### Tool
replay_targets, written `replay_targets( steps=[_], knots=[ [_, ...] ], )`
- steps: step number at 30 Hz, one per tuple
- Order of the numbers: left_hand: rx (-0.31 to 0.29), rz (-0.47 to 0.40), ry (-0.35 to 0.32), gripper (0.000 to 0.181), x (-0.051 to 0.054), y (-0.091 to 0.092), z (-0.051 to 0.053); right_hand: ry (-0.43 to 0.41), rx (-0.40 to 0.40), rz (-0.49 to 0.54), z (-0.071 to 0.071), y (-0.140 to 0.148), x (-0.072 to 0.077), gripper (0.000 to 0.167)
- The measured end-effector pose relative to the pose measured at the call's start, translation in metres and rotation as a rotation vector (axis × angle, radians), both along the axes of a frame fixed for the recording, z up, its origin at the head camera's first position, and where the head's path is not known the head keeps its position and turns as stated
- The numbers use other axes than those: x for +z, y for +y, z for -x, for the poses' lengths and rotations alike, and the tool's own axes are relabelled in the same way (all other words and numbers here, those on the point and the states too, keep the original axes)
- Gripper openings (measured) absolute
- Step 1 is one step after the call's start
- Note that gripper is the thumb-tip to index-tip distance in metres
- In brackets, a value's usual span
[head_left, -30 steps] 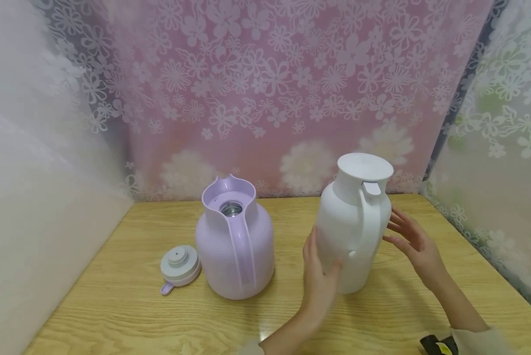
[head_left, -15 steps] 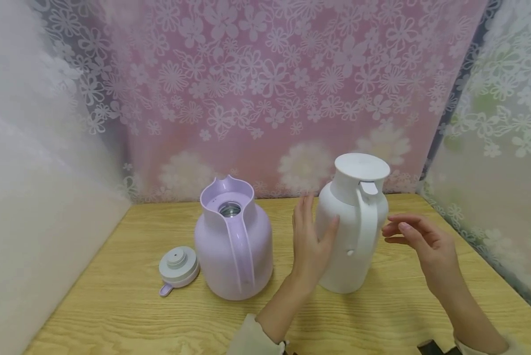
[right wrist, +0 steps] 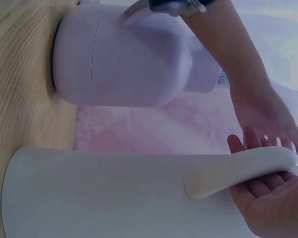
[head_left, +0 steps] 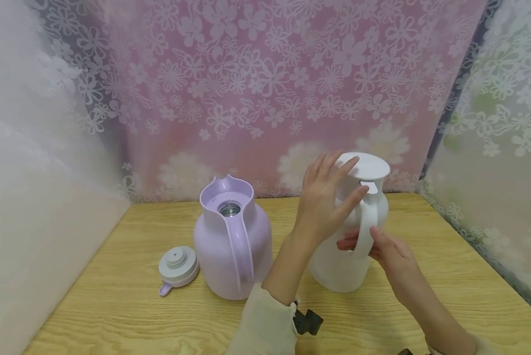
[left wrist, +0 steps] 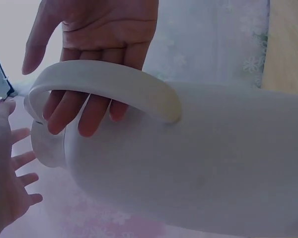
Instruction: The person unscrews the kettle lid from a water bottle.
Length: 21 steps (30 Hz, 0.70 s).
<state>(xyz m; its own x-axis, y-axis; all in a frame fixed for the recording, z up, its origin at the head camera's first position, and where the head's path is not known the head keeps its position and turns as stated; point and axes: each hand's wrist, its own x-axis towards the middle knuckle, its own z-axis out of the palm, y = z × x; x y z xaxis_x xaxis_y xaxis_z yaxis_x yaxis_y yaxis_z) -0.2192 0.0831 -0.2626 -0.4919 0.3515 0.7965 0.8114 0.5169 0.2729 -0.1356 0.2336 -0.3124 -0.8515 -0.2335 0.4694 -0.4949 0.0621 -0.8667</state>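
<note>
A white thermos jug (head_left: 336,268) stands upright on the table at right, its round lid (head_left: 368,167) on and its handle (head_left: 366,224) facing me. My left hand (head_left: 321,207) is at the jug's top, fingers spread near the lid, the thumb tip by the small lever (head_left: 369,187); contact is unclear. My right hand (left wrist: 107,29) has its fingers passed through the handle, nearly straight, with palm showing and thumb apart in the left wrist view. Left of it stands a lilac thermos jug (head_left: 234,256) with an open mouth. Its stopper lid (head_left: 178,266) lies upside down beside it.
Wood-grain table (head_left: 114,315) lies under everything. A pink flowered curtain (head_left: 256,98) hangs behind, with pale sheets at left (head_left: 48,197) and right (head_left: 492,197). A black strap piece (head_left: 307,321) hangs from the left wrist.
My left hand has risen from the white jug's side to its lid. The right hand has moved left, from beside the jug into its handle. Both jugs stay in place.
</note>
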Motion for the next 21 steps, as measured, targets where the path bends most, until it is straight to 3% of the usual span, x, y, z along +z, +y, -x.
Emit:
replay_targets(
  steps=[4, 7, 14, 21],
  knots=[
    [-0.028, 0.161, -0.079, 0.050, 0.010, 0.002, 0.003, -0.037, -0.031, -0.017, 0.002, -0.003, -0.002, 0.043],
    [-0.048, 0.234, -0.095, 0.050, 0.014, 0.003, 0.006, -0.037, -0.065, -0.010, 0.001, -0.005, -0.002, 0.043],
    [-0.071, 0.348, 0.054, 0.054, 0.016, 0.007, 0.013, 0.020, -0.119, 0.037, 0.001, -0.010, -0.005, 0.043],
    [-0.107, 0.287, 0.150, 0.048, 0.010, 0.007, 0.019, 0.004, -0.151, 0.011, 0.001, -0.011, -0.005, 0.045]
  ],
)
